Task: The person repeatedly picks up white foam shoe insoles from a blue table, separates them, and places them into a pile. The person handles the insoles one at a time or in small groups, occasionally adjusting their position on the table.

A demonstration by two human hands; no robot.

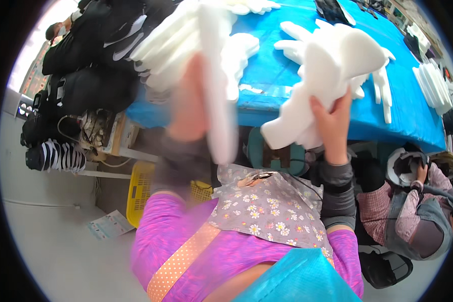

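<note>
My left hand (189,103) is blurred by motion and grips a stack of white foam cut-outs (201,45) held up near the left edge of the blue table (272,75). My right hand (332,123) clutches another bundle of white foam pieces (337,60) from below, lifted just above the table's near edge. Both forearms wear dark grey sleeves over pink cloth.
More white foam pieces (433,83) lie at the table's far right. Black shoe parts (85,55) are piled at the left. A yellow crate (138,191) stands on the floor below. A seated person (412,211) works at the lower right.
</note>
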